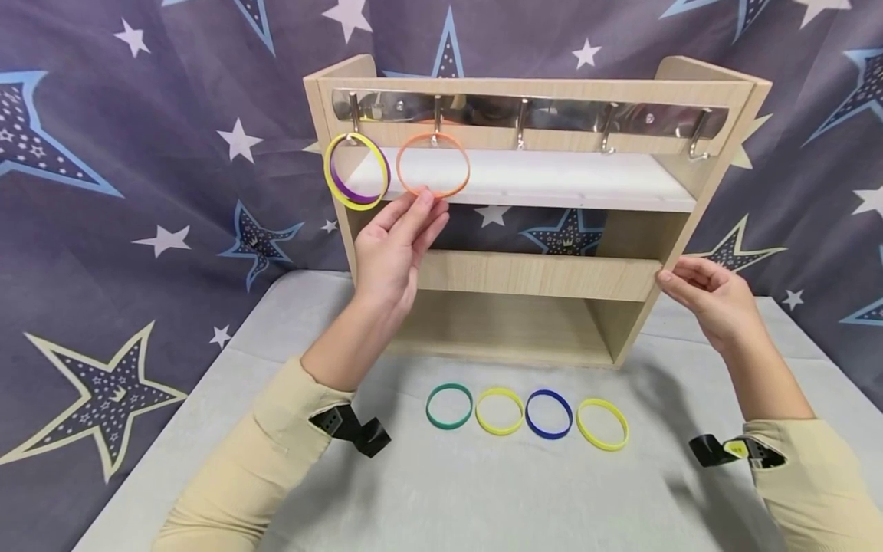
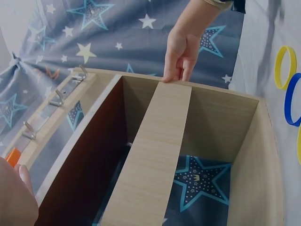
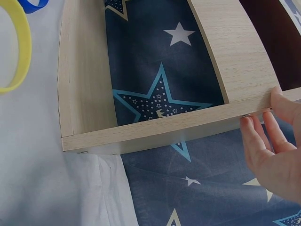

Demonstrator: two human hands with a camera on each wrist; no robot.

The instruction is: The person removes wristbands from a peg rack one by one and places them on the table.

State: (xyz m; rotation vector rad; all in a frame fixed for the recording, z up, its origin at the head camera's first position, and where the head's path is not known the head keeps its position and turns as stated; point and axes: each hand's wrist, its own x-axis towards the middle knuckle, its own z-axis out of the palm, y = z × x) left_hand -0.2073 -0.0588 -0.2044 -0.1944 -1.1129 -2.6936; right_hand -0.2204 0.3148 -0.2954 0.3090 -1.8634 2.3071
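A wooden shelf unit (image 1: pixel 538 276) stands on the table with a metal hook rail (image 1: pixel 552 115) across its top. A yellow ring and a purple ring (image 1: pixel 356 172) hang together on the first hook. An orange ring (image 1: pixel 433 165) hangs on the second hook. My left hand (image 1: pixel 421 207) reaches up with straight fingers, and its fingertips touch the bottom of the orange ring. The left wrist view shows only a sliver of that orange ring (image 2: pixel 13 156). My right hand (image 1: pixel 672 280) rests its fingertips (image 3: pixel 256 136) on the edge of the shelf's right side panel (image 3: pixel 188 127).
On the grey cloth in front of the shelf lie a green ring (image 1: pixel 449 405), a yellow ring (image 1: pixel 500 411), a blue ring (image 1: pixel 549 414) and another yellow ring (image 1: pixel 602 423) in a row. Three hooks to the right are bare. A star-patterned curtain (image 1: pixel 138 153) hangs behind.
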